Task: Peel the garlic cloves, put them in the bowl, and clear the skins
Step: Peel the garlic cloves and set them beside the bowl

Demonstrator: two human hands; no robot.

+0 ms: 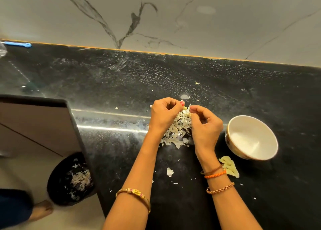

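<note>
Both hands meet just above the skin pile (pixel 177 130) on the black counter (pixel 121 142). L hand (pixel 164 116) has its fingers curled, thumb and forefinger pinching a small pale garlic clove (pixel 185 108) at the tips; R hand (pixel 205 123) is curled too, its fingertips pinching a thin sliver of skin at that same clove, so the two hands touch at the clove. Pile of papery skins lies right under and between the hands, spreading toward the person. Using the pile as the ref: white bowl (pixel 251 137) sits to its right, near the R wrist, tilted a bit w/ nothing visible inside. Peeled cloves (pixel 230 166) lie in a small heap on the counter to the right of the pile and nearer the person, just beside the bowl's near side, partly behind the R wrist. A loose skin scrap (pixel 169 171) lies nearer the person than the pile, between the forearms. Black bin (pixel 69 179) w/ skins in it stands on the floor well left of the pile and below counter level. Blue tool (pixel 18 44) lies far left of the pile, at the counter's back edge by the wall.
</note>
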